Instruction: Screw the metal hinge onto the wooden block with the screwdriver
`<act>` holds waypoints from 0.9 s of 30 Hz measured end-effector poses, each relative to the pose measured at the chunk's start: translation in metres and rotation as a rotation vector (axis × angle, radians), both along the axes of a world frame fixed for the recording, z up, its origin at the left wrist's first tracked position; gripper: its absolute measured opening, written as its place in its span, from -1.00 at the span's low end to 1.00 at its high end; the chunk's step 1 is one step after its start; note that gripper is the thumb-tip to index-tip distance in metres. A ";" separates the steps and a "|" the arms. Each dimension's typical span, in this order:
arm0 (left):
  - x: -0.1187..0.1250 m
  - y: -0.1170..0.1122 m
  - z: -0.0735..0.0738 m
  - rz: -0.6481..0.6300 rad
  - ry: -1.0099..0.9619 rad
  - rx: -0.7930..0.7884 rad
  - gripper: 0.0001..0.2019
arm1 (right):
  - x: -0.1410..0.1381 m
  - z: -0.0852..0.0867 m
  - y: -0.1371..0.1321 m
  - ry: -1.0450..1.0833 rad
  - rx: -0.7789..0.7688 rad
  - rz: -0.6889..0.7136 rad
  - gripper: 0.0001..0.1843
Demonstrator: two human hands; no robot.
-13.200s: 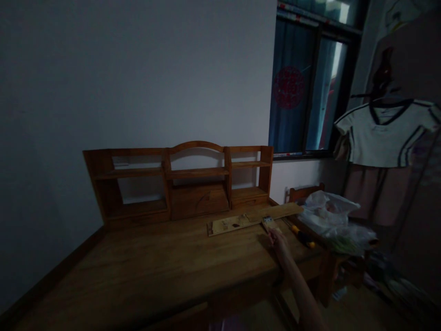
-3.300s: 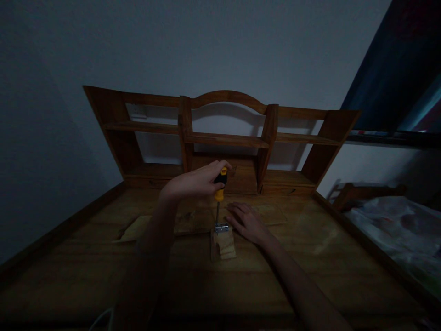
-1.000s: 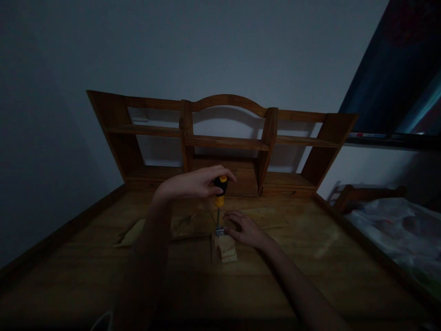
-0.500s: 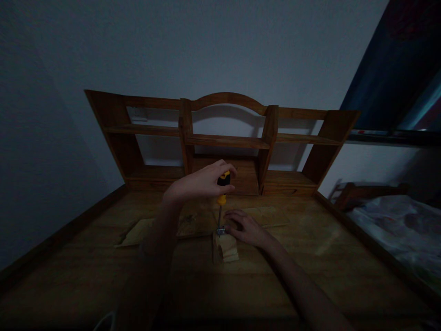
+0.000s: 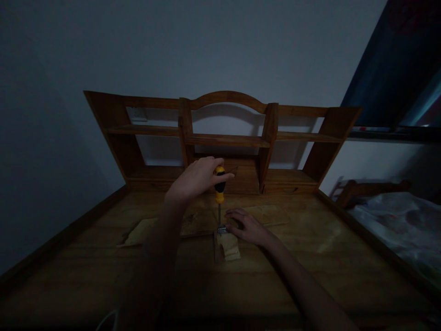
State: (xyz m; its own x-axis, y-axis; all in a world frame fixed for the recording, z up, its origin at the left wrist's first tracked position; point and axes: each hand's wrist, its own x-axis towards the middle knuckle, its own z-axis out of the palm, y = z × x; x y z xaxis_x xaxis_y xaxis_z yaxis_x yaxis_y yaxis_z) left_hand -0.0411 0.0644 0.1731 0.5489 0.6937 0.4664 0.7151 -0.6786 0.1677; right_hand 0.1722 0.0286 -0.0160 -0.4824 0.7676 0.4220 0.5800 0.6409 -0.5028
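Observation:
My left hand (image 5: pixel 198 178) is closed round the yellow and black handle of a screwdriver (image 5: pixel 219 191), which stands upright. Its tip rests on a small metal hinge (image 5: pixel 222 229) at the join of a long flat wooden board (image 5: pixel 193 223) and a small wooden block (image 5: pixel 226 246). My right hand (image 5: pixel 247 225) lies flat with fingers spread on the board, just right of the hinge, touching it. Both pieces lie on a wooden desk (image 5: pixel 303 257) in dim light.
A wooden shelf unit (image 5: pixel 223 138) stands at the back of the desk against a pale wall. To the right are a dark window (image 5: pixel 396 82), a chair back (image 5: pixel 372 188) and a white plastic bag (image 5: pixel 403 225).
The left hand has shifted its grip on the screwdriver handle, turning slightly. The right hand stays beside the hinge. Much earlier, the screwdriver lay at the desk's right edge.

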 end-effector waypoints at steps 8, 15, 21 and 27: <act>-0.009 -0.011 0.009 -0.309 0.032 -0.234 -0.68 | 0.001 -0.002 0.001 0.013 0.012 0.004 -0.59; -0.014 -0.009 0.009 -0.229 0.074 -0.140 -0.72 | 0.001 -0.003 0.002 0.006 0.021 0.003 -0.63; 0.004 -0.005 -0.004 0.065 0.041 -0.092 -0.54 | 0.002 -0.005 0.003 0.028 0.012 0.010 -0.63; -0.001 -0.016 0.006 -0.275 0.061 -0.179 -0.58 | 0.001 -0.004 0.002 0.017 0.014 0.008 -0.61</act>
State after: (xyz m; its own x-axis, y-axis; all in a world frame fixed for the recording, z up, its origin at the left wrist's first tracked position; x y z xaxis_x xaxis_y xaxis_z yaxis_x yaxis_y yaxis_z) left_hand -0.0422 0.0487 0.1790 0.7503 0.5833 0.3111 0.5213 -0.8114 0.2642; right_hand 0.1734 0.0306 -0.0204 -0.4809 0.7577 0.4411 0.5666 0.6525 -0.5032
